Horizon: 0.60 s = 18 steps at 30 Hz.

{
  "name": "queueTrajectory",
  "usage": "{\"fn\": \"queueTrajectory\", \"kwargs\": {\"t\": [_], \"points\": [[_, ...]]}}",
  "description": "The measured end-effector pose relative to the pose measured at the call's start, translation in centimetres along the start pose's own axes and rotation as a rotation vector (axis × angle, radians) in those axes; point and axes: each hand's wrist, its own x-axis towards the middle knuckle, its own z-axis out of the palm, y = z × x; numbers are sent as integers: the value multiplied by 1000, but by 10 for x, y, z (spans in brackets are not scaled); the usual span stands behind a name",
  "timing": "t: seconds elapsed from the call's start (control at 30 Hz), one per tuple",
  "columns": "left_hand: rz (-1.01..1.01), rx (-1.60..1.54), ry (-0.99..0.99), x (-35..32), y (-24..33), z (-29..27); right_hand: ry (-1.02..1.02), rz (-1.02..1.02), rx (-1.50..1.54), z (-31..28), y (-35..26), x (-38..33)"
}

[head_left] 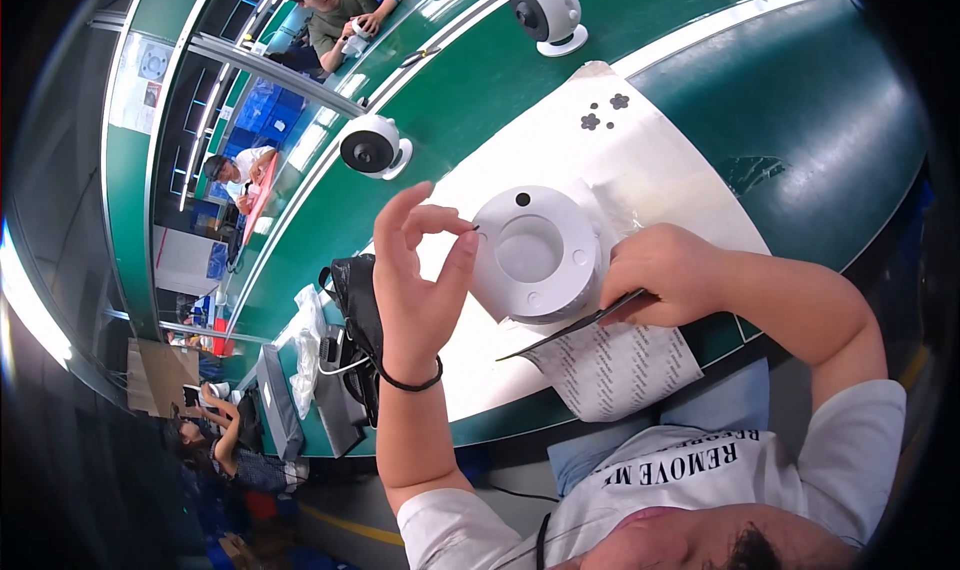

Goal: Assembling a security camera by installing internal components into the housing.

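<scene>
White base, green bench, coworkers — left hand pinching speck, right hand gripping sheet

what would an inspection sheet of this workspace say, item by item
Surface: glossy green tabletop, large white sheet on it
Things: white ring-shaped plastic part, one round black spot on its face
Left hand: pinches a small dark piece
Right hand: grips a thin black sheet
Clutter: black bag, crumpled clear plastic
Cables: thin black cable below the table edge
Surroundings: two white rounded devices with black fronts; other people beyond
</scene>
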Motion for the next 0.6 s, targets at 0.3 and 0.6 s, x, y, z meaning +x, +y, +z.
{"fn": "queueTrajectory", "kwargs": {"t": [0.3, 0.6], "points": [[-380, -21, -97, 11, 31, -6, 7, 43, 5, 2, 4, 2], [351, 917, -201, 8, 46, -1, 53, -26, -6, 2, 4, 1]]}}
